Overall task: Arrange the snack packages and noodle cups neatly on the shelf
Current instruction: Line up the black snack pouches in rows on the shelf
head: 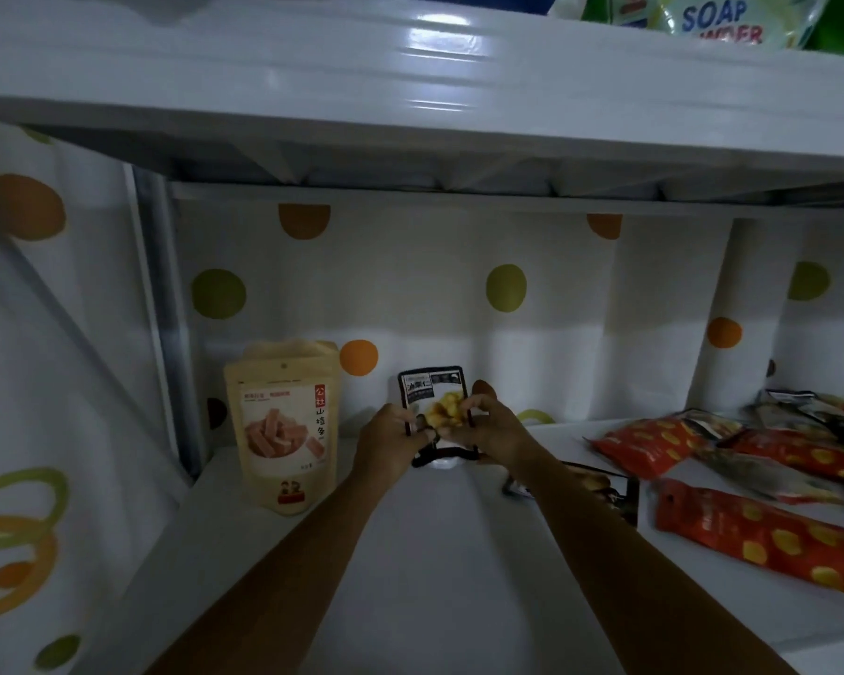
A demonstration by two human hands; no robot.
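With fingers (410,423) of left hand (388,438) and right hand (490,428) curled inward, pinching the black chestnut pouch (432,384) by its 2 side edges, low on its front. Holding it upright near the back of the white shelf (410,552), base seemingly touching the board, near the beige stand-up pouch (283,426) on the left yet apart from it. Judging from the head view alone: standing this pouch on its base. For doing that well, likely needing: spreading the bottom fold flat, squaring the printed face forward, lining it up with the beige neighbour, then easing both pinches off slowly against tipping. Leaving the red snack packs (751,528) lying flat at right, well apart, unsorted; spotting no noodle cups.
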